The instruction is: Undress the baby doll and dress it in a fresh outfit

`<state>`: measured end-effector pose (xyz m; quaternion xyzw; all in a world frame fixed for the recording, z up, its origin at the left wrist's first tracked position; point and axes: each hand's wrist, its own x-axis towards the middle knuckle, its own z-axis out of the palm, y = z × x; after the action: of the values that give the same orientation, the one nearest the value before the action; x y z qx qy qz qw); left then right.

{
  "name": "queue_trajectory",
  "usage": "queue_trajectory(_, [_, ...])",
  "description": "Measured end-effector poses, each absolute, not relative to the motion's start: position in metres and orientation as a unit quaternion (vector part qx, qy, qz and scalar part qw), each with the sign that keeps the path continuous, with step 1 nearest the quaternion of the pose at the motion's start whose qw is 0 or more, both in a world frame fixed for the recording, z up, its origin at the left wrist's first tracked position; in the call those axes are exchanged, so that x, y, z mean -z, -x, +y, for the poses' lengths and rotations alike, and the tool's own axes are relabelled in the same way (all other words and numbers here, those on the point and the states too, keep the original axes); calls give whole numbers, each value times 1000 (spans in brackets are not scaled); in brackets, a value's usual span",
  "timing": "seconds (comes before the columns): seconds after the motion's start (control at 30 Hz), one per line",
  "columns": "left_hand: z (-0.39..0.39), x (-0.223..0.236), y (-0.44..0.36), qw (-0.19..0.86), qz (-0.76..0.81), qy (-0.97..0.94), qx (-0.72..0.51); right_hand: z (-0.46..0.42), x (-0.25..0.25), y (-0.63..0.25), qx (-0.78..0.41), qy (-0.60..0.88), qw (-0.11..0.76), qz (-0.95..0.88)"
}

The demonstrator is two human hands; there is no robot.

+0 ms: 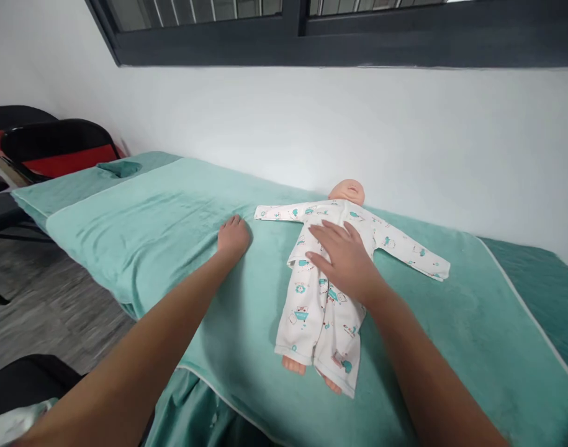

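A baby doll (347,190) lies on its back on a teal towel (172,230), dressed in a white sleepsuit (318,304) with teal prints, sleeves spread out to both sides. My right hand (342,257) lies flat on the doll's belly, fingers stretched out and holding nothing. Left of the doll's sleeve, my left hand (233,236) rests on the towel with its fingers curled down against the cloth. The doll's bare feet stick out of the suit's legs near the table's front edge.
The towel covers a padded table (544,279) set against a white wall under a dark window frame (311,43). A black and red chair (55,152) stands at the far left. Grey floor (41,310) shows at the left.
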<state>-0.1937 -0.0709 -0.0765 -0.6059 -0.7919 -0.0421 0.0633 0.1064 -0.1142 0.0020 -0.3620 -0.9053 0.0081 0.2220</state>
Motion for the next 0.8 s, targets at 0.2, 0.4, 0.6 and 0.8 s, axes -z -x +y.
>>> queue_trajectory(0.2, [-103, 87, 209, 16, -770, 635, 61, -141, -5, -101, -47, 307, 187, -932])
queue_trajectory(0.4, [-114, 89, 216, -19, -763, 642, 68, -148, -6, -115, -177, 275, 188, -926])
queue_trajectory(0.6, [-107, 89, 214, -6, -760, 646, 68, -149, 4, -98, -137, 281, 223, -923])
queue_trajectory(0.8, [-101, 88, 210, 6, -765, 640, 70, -137, 8, -55, -56, 301, 134, -943])
